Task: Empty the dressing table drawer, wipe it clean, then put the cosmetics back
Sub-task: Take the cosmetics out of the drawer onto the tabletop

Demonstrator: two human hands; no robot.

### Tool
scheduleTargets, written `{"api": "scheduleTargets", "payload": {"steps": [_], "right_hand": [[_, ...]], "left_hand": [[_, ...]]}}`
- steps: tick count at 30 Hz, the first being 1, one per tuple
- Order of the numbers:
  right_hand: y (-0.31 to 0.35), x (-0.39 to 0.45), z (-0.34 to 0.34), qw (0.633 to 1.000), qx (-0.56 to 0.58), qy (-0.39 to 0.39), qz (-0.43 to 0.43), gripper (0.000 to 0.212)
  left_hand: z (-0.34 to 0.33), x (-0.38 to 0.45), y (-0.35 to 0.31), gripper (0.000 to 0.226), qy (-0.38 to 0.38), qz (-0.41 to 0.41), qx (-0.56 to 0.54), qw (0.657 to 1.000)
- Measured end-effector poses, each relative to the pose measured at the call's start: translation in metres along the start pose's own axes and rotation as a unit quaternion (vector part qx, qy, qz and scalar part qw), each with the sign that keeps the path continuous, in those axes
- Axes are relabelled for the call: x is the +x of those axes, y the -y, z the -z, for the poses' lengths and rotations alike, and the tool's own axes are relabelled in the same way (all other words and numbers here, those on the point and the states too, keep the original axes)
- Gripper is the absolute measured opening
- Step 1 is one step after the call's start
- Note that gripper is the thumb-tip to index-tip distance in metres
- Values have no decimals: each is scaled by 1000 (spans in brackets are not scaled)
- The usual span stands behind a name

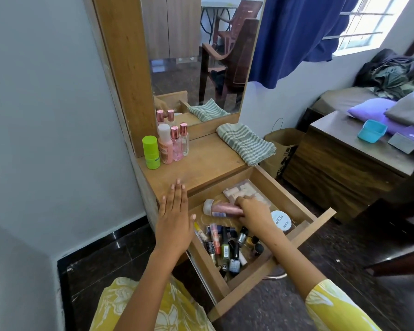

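Note:
The wooden drawer (320, 218) of the dressing table is pulled out. Inside it lie several nail polish bottles (227, 244), a clear box of pale pieces (246, 191) and a round white-lidded jar (282, 221). My right hand (252, 211) reaches into the drawer and grips a pink glittery bottle (221, 208) lying on its side. My left hand (175, 218) is flat with straight fingers, resting on the front edge of the table top (201, 163). On that top stand a green bottle (151, 152) and three pink-capped bottles (175, 144). A folded striped cloth (245, 142) lies at the right rear.
A mirror (196, 58) rises behind the table top. A paper bag (282, 149) stands on the floor to the right, next to a dark wooden cabinet (339, 168) holding a blue box (372, 130). A grey wall is on the left.

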State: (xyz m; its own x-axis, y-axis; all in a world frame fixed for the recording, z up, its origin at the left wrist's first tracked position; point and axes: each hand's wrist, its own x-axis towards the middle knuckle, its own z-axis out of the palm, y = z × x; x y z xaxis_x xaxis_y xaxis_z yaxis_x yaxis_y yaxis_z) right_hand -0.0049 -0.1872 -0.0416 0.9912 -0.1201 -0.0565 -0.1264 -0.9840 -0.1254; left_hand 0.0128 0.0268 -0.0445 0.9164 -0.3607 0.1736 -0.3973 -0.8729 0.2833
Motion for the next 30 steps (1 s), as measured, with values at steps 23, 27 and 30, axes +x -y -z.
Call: {"api": "scheduleTargets", "payload": {"steps": [23, 27, 30], "right_hand": [[66, 15, 47, 807, 189, -532, 173, 36], [94, 0, 41, 811, 441, -376, 80, 32], [104, -6, 36, 809, 530, -248, 55, 31]], "left_hand": [[69, 16, -9, 41, -48, 86, -476, 874], [63, 24, -12, 47, -193, 129, -441, 867], [55, 28, -14, 50, -256, 109, -406, 871]]}}
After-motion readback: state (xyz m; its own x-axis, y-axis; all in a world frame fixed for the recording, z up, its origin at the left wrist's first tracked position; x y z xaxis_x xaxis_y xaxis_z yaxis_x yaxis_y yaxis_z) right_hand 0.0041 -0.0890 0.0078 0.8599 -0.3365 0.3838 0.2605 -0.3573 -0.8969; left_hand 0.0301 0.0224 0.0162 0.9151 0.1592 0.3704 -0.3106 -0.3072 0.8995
